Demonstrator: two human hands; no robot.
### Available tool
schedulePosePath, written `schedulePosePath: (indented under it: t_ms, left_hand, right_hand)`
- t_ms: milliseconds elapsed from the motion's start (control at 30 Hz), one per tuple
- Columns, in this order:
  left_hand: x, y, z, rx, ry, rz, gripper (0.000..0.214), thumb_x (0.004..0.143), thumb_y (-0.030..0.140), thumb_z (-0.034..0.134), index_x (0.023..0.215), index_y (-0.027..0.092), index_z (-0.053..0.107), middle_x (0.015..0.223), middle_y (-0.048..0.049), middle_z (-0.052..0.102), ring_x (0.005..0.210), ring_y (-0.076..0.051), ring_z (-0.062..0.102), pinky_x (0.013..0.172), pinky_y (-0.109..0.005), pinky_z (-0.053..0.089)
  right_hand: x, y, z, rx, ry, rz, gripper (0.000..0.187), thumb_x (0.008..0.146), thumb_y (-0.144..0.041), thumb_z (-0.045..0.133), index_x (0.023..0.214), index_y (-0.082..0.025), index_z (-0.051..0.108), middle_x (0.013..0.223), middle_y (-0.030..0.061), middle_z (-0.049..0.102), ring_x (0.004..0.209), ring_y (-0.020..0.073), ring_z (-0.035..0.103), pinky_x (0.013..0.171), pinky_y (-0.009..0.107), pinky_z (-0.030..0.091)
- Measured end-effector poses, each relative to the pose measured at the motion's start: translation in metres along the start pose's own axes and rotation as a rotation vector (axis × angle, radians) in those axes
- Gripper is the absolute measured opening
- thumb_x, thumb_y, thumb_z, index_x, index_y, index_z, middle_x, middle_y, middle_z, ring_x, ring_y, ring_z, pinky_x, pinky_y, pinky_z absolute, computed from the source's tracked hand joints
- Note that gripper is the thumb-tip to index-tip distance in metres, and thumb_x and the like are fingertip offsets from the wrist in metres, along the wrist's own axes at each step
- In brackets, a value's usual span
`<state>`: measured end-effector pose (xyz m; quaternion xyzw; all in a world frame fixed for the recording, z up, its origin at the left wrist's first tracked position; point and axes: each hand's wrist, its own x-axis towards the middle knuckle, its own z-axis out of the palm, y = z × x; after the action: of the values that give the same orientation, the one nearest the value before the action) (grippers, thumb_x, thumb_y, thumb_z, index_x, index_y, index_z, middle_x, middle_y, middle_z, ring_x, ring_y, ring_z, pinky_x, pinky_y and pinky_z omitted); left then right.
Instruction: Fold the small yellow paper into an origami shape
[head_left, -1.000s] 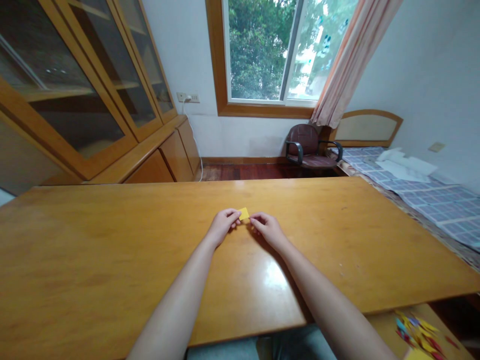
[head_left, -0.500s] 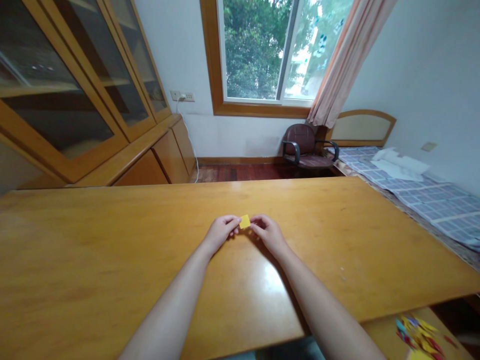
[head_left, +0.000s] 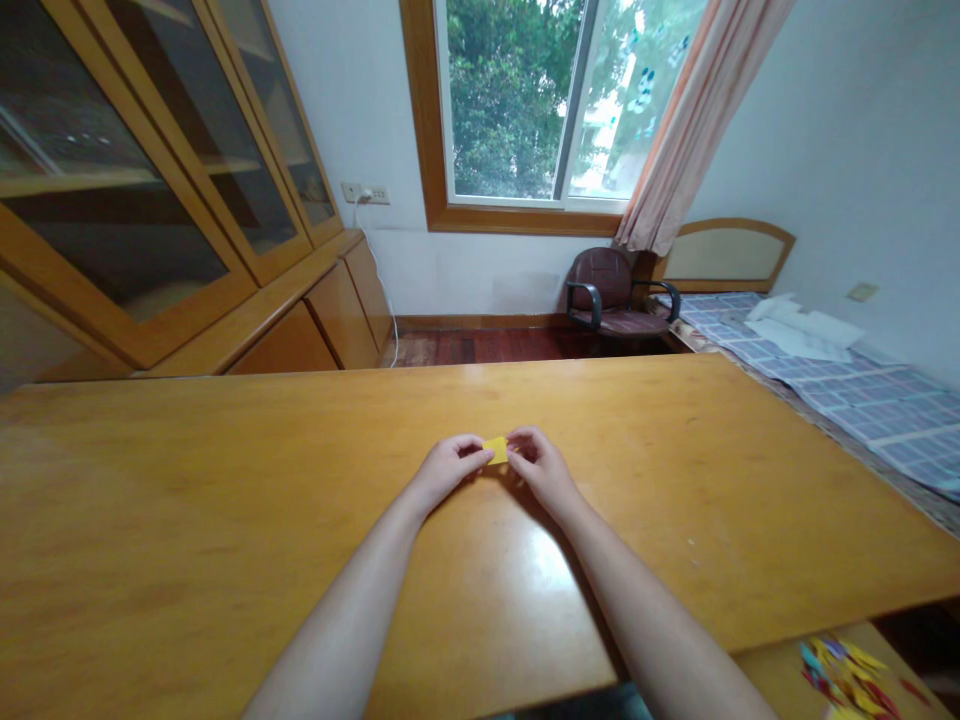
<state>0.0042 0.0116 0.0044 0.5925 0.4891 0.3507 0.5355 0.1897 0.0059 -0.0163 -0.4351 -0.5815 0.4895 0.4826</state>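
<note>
1. Okay, head view, only one: two bare hands over a wooden surface [head_left: 225,500], around its mid-width, nearer the far edge than the near edge.
2. Left hand [head_left: 448,468]: holding a small yellow piece [head_left: 496,451], thumb on top at its left end, fingers bent under or behind, partly hidden.
3. Right hand [head_left: 541,465]: narrow, thumb and index tip together at the piece's right end. Looks like contact; can't tell if it grips or only touches.
4. Yellow piece: flat, thin, bridging the two hands. Can't tell if it clears the surface or rests on it.
5. Forearms come in over the near edge, one each side; shadow under the right one, bright glare between them.
6. Small pale flecks [head_left: 691,543] on the surface, toward the right edge.
7. Past the near edge, on the right: lower board [head_left: 776,672] with a heap of coloured bits [head_left: 844,675], yellow, red, blue mixed. Too small to sort.
8. Beyond the far edge: dark red armchair [head_left: 604,285] near the far right corner, window [head_left: 510,100] with pink curtain [head_left: 697,130].
9. Off the right edge: bed [head_left: 847,375], checked cover. Off the far left corner: wooden cabinet [head_left: 281,340], glass doors.
</note>
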Motion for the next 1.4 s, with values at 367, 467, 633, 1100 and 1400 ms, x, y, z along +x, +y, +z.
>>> schedulePosePath:
  t_ms: [367, 467, 633, 1100, 1400]
  left_hand:
    - [0.001, 0.002, 0.0, 0.028, 0.013, -0.027, 0.036, 0.078, 0.05, 0.061, 0.068, 0.015, 0.059, 0.053, 0.0041, 0.051, 0.045, -0.008, 0.044, 0.045, -0.02, 0.031]
    - [0.002, 0.0, 0.0, 0.025, 0.015, -0.019, 0.035, 0.078, 0.049, 0.06, 0.068, 0.016, 0.058, 0.052, 0.0043, 0.051, 0.044, -0.008, 0.044, 0.045, -0.02, 0.031]
    - [0.003, -0.002, 0.0, 0.015, 0.005, -0.019, 0.035, 0.08, 0.049, 0.059, 0.068, 0.016, 0.057, 0.053, 0.004, 0.051, 0.045, -0.008, 0.043, 0.045, -0.02, 0.031]
    - [0.004, -0.004, 0.003, -0.071, 0.067, 0.04, 0.046, 0.079, 0.048, 0.063, 0.113, 0.016, 0.062, 0.072, 0.0009, 0.059, 0.052, -0.009, 0.05, 0.047, -0.021, 0.04]
    - [0.003, -0.005, 0.004, -0.187, 0.015, 0.047, 0.042, 0.074, 0.036, 0.07, 0.108, 0.016, 0.059, 0.075, 0.002, 0.059, 0.057, -0.009, 0.051, 0.054, -0.021, 0.041]
  right_hand:
    - [-0.001, -0.008, -0.003, -0.273, -0.024, -0.256, 0.013, 0.08, -0.019, 0.063, 0.091, -0.021, 0.069, 0.082, 0.001, 0.064, 0.069, 0.0128, 0.054, 0.067, 0.026, 0.045]
    - [-0.001, -0.01, -0.003, -0.274, -0.048, -0.275, 0.009, 0.081, -0.022, 0.066, 0.087, -0.02, 0.071, 0.082, 0.0024, 0.065, 0.075, 0.0144, 0.056, 0.07, 0.026, 0.045]
    - [0.0, -0.002, -0.001, -0.154, -0.033, -0.107, 0.022, 0.079, -0.025, 0.067, 0.101, -0.019, 0.067, 0.083, 0.0006, 0.064, 0.064, 0.0115, 0.055, 0.063, 0.026, 0.046]
    - [0.0, 0.0, 0.0, -0.11, 0.04, -0.092, 0.03, 0.078, -0.023, 0.062, 0.107, -0.019, 0.055, 0.08, -0.0006, 0.063, 0.057, 0.01, 0.053, 0.053, 0.023, 0.044]
    - [0.002, 0.005, 0.0, -0.117, 0.062, -0.137, 0.038, 0.078, -0.022, 0.061, 0.116, -0.02, 0.052, 0.082, -0.001, 0.061, 0.058, 0.0096, 0.051, 0.055, 0.023, 0.042]
